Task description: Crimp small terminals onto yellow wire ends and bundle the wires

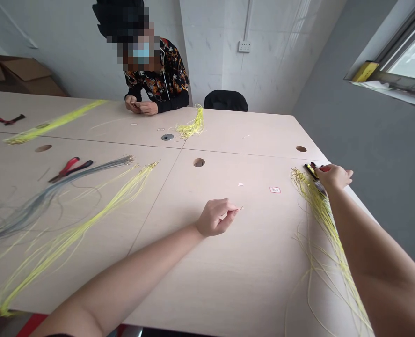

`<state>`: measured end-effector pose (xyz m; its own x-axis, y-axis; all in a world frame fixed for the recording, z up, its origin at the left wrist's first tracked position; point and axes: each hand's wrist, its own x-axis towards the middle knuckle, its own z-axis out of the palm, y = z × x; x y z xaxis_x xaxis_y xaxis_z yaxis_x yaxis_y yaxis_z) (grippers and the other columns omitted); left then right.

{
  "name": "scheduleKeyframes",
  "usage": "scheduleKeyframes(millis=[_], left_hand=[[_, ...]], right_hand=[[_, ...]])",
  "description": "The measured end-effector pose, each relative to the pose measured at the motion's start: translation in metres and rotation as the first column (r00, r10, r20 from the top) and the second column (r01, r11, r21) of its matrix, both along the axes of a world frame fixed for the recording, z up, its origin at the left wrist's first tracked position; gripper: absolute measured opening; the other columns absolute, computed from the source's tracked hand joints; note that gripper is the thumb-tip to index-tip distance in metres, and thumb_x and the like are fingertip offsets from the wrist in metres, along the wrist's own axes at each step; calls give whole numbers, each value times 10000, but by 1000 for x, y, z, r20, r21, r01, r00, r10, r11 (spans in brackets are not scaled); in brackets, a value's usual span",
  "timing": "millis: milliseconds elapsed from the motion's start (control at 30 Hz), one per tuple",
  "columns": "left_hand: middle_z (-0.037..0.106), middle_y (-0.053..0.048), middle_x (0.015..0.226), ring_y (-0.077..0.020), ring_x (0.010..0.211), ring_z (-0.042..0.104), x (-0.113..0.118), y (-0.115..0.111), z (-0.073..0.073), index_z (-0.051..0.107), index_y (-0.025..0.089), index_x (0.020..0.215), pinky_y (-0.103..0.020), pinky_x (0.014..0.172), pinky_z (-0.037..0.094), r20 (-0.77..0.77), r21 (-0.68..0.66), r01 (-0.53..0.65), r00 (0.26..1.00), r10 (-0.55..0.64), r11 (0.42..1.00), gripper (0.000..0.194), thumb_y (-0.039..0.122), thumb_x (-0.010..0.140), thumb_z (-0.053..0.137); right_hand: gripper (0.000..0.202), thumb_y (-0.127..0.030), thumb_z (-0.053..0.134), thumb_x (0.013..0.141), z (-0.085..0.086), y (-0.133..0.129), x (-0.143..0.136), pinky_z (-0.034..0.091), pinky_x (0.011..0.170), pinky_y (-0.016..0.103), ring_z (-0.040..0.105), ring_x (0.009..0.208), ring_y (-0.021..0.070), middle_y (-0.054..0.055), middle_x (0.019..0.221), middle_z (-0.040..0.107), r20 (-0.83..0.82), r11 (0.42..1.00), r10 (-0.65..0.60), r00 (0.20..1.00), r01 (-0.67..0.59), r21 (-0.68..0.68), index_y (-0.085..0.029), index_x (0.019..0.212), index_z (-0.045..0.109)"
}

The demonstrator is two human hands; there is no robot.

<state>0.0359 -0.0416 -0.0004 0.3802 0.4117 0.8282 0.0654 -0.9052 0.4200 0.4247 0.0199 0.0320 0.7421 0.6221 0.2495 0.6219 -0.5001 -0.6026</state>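
My left hand (218,217) is over the middle of the table, thumb and forefinger pinched on a small thin piece with a pale end (241,208), too small to name. At the right edge of the table, my right hand (334,176) has its fingers closed around a handle of the pliers (319,183), partly hidden by the hand. Their metal end rests over a bundle of yellow wires (319,210) with gold-coloured tips. These wires trail toward me beneath my right forearm.
Grey wires (53,194), more yellow wires (98,215) and red-black pliers (70,169) lie on the left. Across the table (228,271), a person (158,79) sits beside another yellow bundle (195,122). Cable holes (199,162) and paper labels (275,190) are near the middle.
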Motion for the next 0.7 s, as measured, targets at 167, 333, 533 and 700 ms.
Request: scheduleKeyframes(millis=[167, 333, 533, 700], left_hand=[[535, 49, 597, -56, 481, 420, 0, 0, -2, 568, 201, 880, -171, 473, 353, 5, 6, 1, 1000, -1, 1000, 113, 98, 882, 522], [536, 45, 606, -57, 478, 411, 0, 0, -1, 565, 204, 877, -176, 470, 349, -9, -4, 1, 1000, -1, 1000, 114, 101, 882, 517], [529, 49, 598, -57, 478, 401, -1, 0, -2, 564, 201, 863, -174, 476, 348, -10, -6, 1, 1000, -1, 1000, 112, 97, 871, 524], [527, 49, 593, -62, 472, 392, 0, 1, -3, 568, 203, 853, -180, 470, 341, -12, -15, 2, 1000, -2, 1000, 114, 101, 867, 519]], right_hand=[[226, -356, 694, 702, -2, 5, 6, 329, 839, 532, 357, 1071, 376, 140, 768, 509, 37, 990, -15, 999, 20, -137, -208, 604, 555], [127, -289, 577, 754, -2, 4, 18, 333, 842, 553, 377, 1116, 398, 198, 960, 546, 52, 993, -15, 999, 21, -118, -196, 670, 592], [207, -331, 587, 752, -7, -1, 29, 273, 849, 602, 394, 1120, 426, 226, 980, 535, 66, 978, -51, 997, 63, -200, -198, 608, 520], [307, -365, 636, 725, -6, -2, 30, 271, 833, 581, 411, 1077, 401, 201, 903, 515, 61, 975, -55, 997, 67, -210, -207, 540, 449]])
